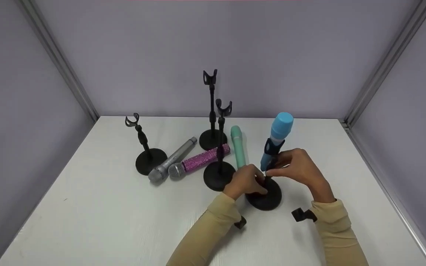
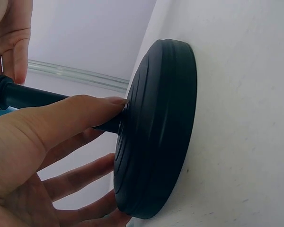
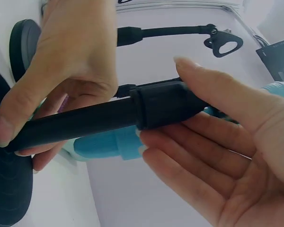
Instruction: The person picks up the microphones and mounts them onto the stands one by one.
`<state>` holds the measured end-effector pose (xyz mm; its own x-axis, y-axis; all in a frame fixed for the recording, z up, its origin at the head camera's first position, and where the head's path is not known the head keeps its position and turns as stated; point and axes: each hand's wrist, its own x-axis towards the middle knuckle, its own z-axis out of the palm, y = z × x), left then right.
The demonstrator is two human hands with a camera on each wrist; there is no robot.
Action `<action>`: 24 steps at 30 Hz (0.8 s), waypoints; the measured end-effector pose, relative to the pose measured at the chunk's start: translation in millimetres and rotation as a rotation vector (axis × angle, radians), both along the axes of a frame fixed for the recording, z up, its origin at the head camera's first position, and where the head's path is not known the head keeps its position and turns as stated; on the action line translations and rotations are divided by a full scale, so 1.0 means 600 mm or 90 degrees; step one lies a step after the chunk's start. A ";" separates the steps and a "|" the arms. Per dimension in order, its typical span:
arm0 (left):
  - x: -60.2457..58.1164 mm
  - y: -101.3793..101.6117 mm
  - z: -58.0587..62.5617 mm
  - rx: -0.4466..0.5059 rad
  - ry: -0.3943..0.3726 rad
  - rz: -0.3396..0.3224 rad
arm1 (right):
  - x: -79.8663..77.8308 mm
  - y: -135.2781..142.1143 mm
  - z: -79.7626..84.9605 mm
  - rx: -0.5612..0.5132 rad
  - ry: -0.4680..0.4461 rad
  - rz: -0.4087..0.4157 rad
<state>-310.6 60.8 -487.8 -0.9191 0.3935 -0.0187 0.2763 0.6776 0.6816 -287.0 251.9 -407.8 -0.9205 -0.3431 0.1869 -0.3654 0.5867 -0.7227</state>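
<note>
A blue microphone (image 1: pixel 282 126) sits tilted in the clip of a black desktop microphone stand (image 1: pixel 264 201), its head up. My left hand (image 1: pixel 247 181) grips the foot of that stand's pole, the thumb down at the round base (image 2: pixel 156 132) in the left wrist view. Higher up, my right hand (image 1: pixel 301 167) holds the thick collar (image 3: pixel 168 104) between thumb and fingers. The base stands on the white table. Just beyond the left hand lies a mint green microphone (image 1: pixel 238 146), its near end hidden by that hand.
Three more black stands with bare clips stand on the table: a left one (image 1: pixel 150 160), a middle one (image 1: pixel 216 179) and a back one (image 1: pixel 209 140). Between them lie a silver microphone (image 1: pixel 174 159) and a glittery pink microphone (image 1: pixel 200 161). Pale walls (image 1: pixel 213 48) enclose the table.
</note>
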 end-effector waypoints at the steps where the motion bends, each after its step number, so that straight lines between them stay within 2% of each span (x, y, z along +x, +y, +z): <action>1: 0.000 0.000 0.000 0.000 0.001 -0.001 | -0.001 0.000 -0.002 0.000 0.004 -0.007; 7: 0.000 0.001 0.000 -0.004 -0.003 -0.001 | -0.003 0.001 -0.006 -0.012 0.019 0.002; 16: 0.001 0.001 0.002 0.000 0.009 -0.014 | -0.007 0.008 -0.012 -0.093 -0.002 0.078; 20: 0.003 -0.001 0.001 0.005 0.024 -0.023 | -0.012 0.011 -0.018 -0.096 -0.007 0.109; 24: 0.002 -0.001 0.000 0.007 0.012 -0.014 | -0.018 0.016 -0.020 -0.094 -0.020 0.147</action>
<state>-309.5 60.4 -488.0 -0.9106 0.4133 0.0036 0.3039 0.6635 0.6837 -298.0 261.3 -419.9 -0.8269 -0.5162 0.2230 -0.4537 0.3782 -0.8069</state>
